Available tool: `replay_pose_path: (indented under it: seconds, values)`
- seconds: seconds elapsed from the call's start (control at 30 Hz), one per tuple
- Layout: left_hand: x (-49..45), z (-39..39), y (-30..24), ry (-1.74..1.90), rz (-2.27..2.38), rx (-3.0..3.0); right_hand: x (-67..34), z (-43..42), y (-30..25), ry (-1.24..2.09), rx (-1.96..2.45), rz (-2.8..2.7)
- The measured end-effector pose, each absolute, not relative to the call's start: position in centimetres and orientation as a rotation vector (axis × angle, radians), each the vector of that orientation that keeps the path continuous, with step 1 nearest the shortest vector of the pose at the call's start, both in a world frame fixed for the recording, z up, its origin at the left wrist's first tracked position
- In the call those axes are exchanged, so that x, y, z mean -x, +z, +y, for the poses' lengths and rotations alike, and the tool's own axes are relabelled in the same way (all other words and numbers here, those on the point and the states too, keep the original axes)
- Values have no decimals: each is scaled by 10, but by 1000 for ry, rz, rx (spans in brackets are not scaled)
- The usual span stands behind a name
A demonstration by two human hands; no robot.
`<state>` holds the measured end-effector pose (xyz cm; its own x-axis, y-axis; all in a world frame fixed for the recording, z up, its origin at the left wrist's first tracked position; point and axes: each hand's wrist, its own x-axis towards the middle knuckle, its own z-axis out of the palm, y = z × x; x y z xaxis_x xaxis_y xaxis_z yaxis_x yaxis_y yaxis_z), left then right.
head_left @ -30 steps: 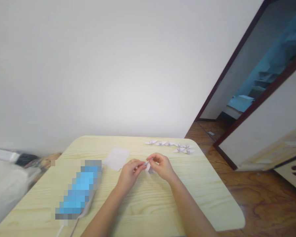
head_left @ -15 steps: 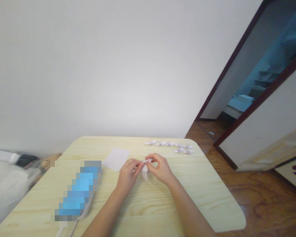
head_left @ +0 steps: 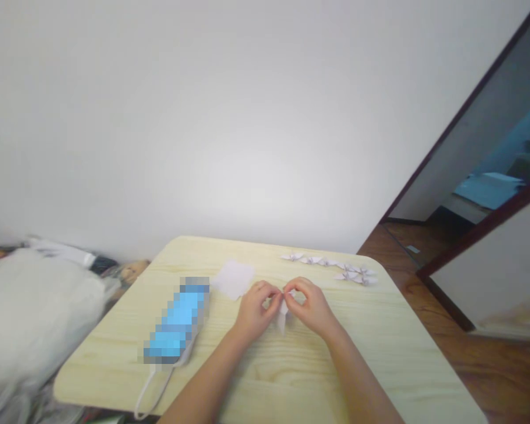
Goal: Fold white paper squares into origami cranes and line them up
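Between my hands is a small folded piece of white paper (head_left: 282,318), one pointed flap hanging down toward me. My left hand (head_left: 258,308) pinches it from the left with thumb and forefinger. From the right, my right hand (head_left: 310,305) pinches it too, fingertips almost meeting the left ones. The fingers hide the paper's upper part. Behind my left hand lies a flat white sheet of paper (head_left: 234,279). Several small folded paper cranes (head_left: 327,262) sit in rows near the table's back right corner.
On the left of the pale wooden table (head_left: 282,383) lies a blurred-out device with a blue screen (head_left: 176,321), its white cable (head_left: 142,397) running to the front edge. A white wall (head_left: 247,118) stands behind. Left of the table is a white bundle (head_left: 39,306).
The view has turned left, so everything sits further right. My fingertips have come closer together on the folded paper, and the right hand's fingers now cover more of it.
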<state>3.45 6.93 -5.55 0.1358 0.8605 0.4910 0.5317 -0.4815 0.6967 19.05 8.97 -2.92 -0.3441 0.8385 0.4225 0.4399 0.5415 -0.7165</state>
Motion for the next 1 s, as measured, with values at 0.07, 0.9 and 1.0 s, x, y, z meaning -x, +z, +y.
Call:
replay_pose_path:
  seconds: [0.07, 0.9, 1.0]
  values:
    - [-34, 69, -55, 1273, 1358, -2061, -191, 91, -30, 668, 1018, -1982]
    - [-25, 85, -74, 1451, 1502, -1630, -174, 95, -51, 1003, 1157, -1794]
    - [-25, 85, -75, 1472, 1463, -1504, -177, 99, -56, 1107, 1117, -1769]
